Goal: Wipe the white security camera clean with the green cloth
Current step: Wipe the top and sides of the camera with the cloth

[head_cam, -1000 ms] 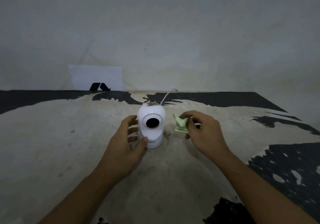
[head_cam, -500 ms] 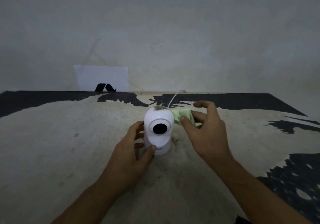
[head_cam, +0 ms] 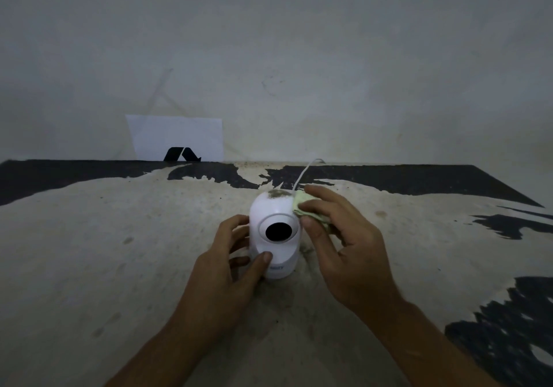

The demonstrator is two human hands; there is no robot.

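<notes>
The white security camera (head_cam: 273, 216) stands upright on the worn table, its dark round lens facing me and a patch of grey dust on its top. My left hand (head_cam: 232, 264) grips its base from the left, thumb across the front. My right hand (head_cam: 344, 243) holds the folded green cloth (head_cam: 302, 204) and presses it against the camera's upper right side. Most of the cloth is hidden under my fingers.
A thin white cable (head_cam: 306, 172) runs from behind the camera toward the wall. A white paper sheet (head_cam: 176, 136) with a black mark leans against the wall at the back left. The table surface (head_cam: 119, 252) is pale with flaking black patches.
My right hand has carried the cloth from beside the camera up onto its upper right side. My left hand keeps its grip on the base.
</notes>
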